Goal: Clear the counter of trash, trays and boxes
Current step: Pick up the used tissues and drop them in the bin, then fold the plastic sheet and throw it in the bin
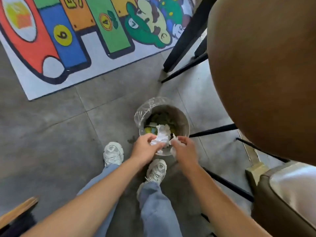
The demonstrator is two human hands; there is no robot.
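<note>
A small round trash bin (183,120) with a clear plastic liner stands on the grey tiled floor, holding green and yellow waste. My left hand (145,147) grips a crumpled white tissue (162,136) over the bin's near rim. My right hand (185,147) is closed on a second scrap of white paper (173,152) that hangs beside the tissue. Both hands are close together, right above the bin. The counter itself is not in view.
A brown round stool seat (266,74) on black legs (186,36) fills the right side. Another padded seat (290,194) sits at lower right. A colourful play rug (71,40) lies on the floor at upper left. My feet in white sneakers (113,153) stand just before the bin.
</note>
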